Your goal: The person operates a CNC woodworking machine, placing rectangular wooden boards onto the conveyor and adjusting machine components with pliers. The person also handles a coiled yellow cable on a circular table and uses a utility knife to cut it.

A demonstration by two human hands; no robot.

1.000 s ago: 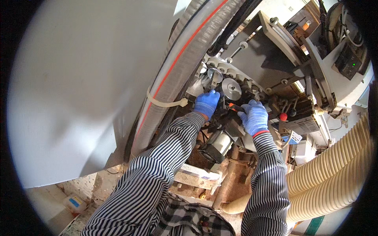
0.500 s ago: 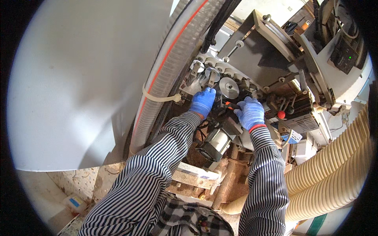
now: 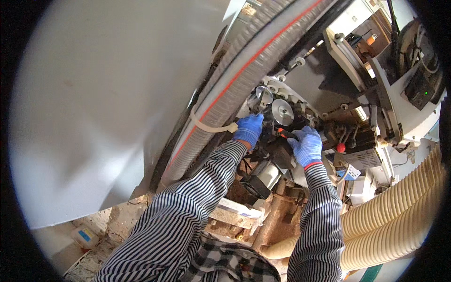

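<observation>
Both my hands wear blue gloves and reach into an open machine. My left hand (image 3: 250,129) is closed at the side of a metal bracket below the shiny disc wheels; whatever lies in its fingertips is hidden. Closed around an orange-and-black handle (image 3: 284,133) is my right hand (image 3: 307,145); the working end of that tool does not show clearly. Just above, between my hands, is a round metal disc (image 3: 282,112). A second disc (image 3: 264,95) sits farther up, beside a row of white rollers (image 3: 278,88). Under my hands is a silver-and-black motor (image 3: 264,177).
A clear ribbed hose (image 3: 225,98) with a red stripe and a pale cable tie runs along my left arm, beside a large grey panel (image 3: 94,117). On the right are a red ball knob (image 3: 341,147) and thick beige hoses (image 3: 394,207). Brown dust covers the machine base.
The view has shifted, so the machine and both hands sit farther right in the picture. My hands keep nearly the same places on the machine, the right still on the handle.
</observation>
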